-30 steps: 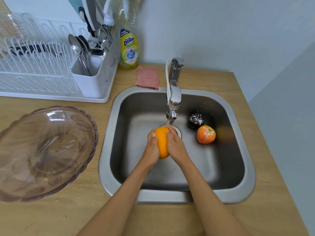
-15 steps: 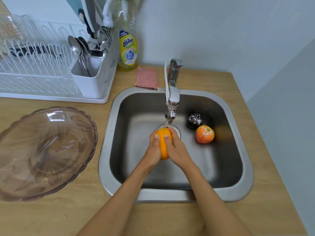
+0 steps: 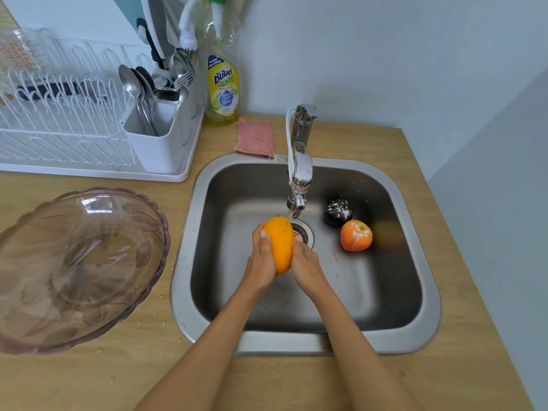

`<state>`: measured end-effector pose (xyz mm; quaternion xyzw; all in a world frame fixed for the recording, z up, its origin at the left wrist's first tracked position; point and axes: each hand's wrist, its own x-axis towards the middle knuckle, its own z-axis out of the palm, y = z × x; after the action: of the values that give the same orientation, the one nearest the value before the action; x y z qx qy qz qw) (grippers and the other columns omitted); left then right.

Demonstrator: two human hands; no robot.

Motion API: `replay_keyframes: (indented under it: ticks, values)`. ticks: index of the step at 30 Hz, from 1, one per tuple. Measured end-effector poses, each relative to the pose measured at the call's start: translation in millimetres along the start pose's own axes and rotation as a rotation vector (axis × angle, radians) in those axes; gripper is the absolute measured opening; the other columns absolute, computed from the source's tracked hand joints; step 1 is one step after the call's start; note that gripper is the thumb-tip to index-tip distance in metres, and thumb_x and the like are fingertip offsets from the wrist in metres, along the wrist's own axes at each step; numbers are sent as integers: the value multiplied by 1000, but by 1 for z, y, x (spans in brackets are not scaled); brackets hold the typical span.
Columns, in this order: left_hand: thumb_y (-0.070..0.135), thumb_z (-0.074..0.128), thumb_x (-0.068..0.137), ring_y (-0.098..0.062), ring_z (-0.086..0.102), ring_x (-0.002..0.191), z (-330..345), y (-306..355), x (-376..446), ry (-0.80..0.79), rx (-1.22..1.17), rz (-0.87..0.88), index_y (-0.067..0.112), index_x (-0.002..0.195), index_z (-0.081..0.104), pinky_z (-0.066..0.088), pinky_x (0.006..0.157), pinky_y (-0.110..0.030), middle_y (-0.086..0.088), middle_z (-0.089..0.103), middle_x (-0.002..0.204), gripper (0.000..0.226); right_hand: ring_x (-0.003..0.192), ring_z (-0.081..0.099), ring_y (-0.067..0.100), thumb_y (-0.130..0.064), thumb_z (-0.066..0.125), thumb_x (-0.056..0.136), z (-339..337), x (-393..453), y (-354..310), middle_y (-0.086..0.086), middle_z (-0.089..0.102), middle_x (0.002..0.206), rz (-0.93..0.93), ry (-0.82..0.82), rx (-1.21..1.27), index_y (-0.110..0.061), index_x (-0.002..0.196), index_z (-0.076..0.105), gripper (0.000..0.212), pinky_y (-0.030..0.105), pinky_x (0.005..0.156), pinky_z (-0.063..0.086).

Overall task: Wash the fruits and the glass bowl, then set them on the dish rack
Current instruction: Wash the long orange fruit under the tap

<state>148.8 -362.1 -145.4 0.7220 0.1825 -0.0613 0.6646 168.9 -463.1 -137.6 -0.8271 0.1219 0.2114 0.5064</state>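
A yellow-orange mango [image 3: 280, 244] sits between both my hands over the sink drain, under the tap's thin stream. My left hand [image 3: 261, 262] grips its left side and my right hand [image 3: 307, 266] holds its right side. An orange fruit [image 3: 355, 235] with white foam lies at the right of the sink [image 3: 189, 247]. Just behind it rests a dark fruit [image 3: 338, 210], also flecked with foam. The large tinted glass bowl [image 3: 74, 262] stands on the counter to the left. The white dish rack [image 3: 59, 126] is at the back left.
The chrome tap [image 3: 301, 161] reaches over the sink. A cutlery holder [image 3: 157, 134] with spoons and forks fills the rack's right end. A dish soap bottle [image 3: 222, 84] and a pink scrub pad [image 3: 256, 139] sit behind the sink. Water drops dot the wooden counter.
The mango has turned between my hands and more of its upper end now shows. The fruits in the sink and the bowl have not moved.
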Motion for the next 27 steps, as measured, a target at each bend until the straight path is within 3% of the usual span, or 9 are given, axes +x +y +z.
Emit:
replay_keyframes:
  ticks: [3, 5, 7, 13, 18, 20, 22, 24, 27]
  values:
    - [52, 14, 98, -26, 43, 129, 2, -3, -2, -93, 83, -11, 40, 146, 11, 43, 105, -48, -5, 30, 149, 49, 130, 41, 24, -50, 17, 102, -4, -2, 11, 8, 42, 145, -12, 4, 45, -21, 145, 35, 56, 33, 101, 34]
    - [55, 18, 96, -25, 42, 129, 2, -4, -4, -148, 120, -3, 39, 147, 10, 43, 105, -46, -4, 28, 151, 54, 106, 55, 23, -53, 16, 101, -5, 0, 11, 11, 52, 133, 30, -41, 128, -24, 142, 36, 54, 26, 78, 46]
    - [61, 22, 93, -26, 40, 132, 1, -5, -3, -182, 151, -10, 41, 148, 7, 42, 107, -48, -3, 26, 153, 60, 91, 59, 21, -52, 17, 101, -7, 3, 8, 14, 57, 121, 78, -67, 218, -22, 136, 37, 51, 27, 61, 46]
    - [66, 36, 87, -25, 26, 141, 0, -11, -9, -180, 237, -30, 41, 148, -12, 32, 111, -45, 4, 13, 157, 82, 112, 57, 25, -58, 20, 99, -7, 7, 6, 9, 52, 132, 87, -101, 345, -30, 144, 36, 55, 39, 84, 54]
    - [57, 38, 93, -25, 50, 116, 3, -2, -2, -6, 173, -56, 31, 138, 22, 51, 94, -42, -7, 39, 142, 55, 114, 58, 24, -59, 18, 99, -2, 1, 3, 10, 54, 134, 66, -91, 264, -28, 145, 36, 59, 34, 79, 53]
    - [61, 35, 93, -22, 56, 100, 3, 4, 4, -6, 200, -118, 30, 122, 29, 52, 80, -37, -8, 50, 127, 43, 125, 52, 22, -59, 19, 98, -3, -3, 6, 6, 49, 142, 5, -60, 188, -30, 148, 32, 59, 37, 95, 49]
    - [68, 33, 89, -22, 56, 94, -1, 12, 13, -45, 273, -190, 26, 115, 34, 46, 73, -34, -6, 53, 115, 50, 137, 39, 18, -57, 19, 99, -4, -8, 11, 0, 37, 153, -63, -42, 144, -33, 151, 26, 58, 35, 112, 35]
    - [71, 30, 88, -23, 55, 97, -5, 21, 25, -82, 388, -200, 23, 115, 41, 44, 77, -35, -6, 52, 115, 56, 139, 36, 18, -56, 18, 99, -5, -10, 13, -1, 33, 155, -81, -28, 126, -34, 152, 21, 57, 29, 109, 29]
    - [61, 22, 95, -27, 51, 109, -7, 30, 41, -169, 486, -227, 19, 134, 38, 43, 90, -40, -11, 48, 133, 60, 134, 40, 22, -55, 16, 99, -6, -10, 14, 3, 35, 152, -73, -35, 104, -37, 151, 18, 55, 31, 102, 33]
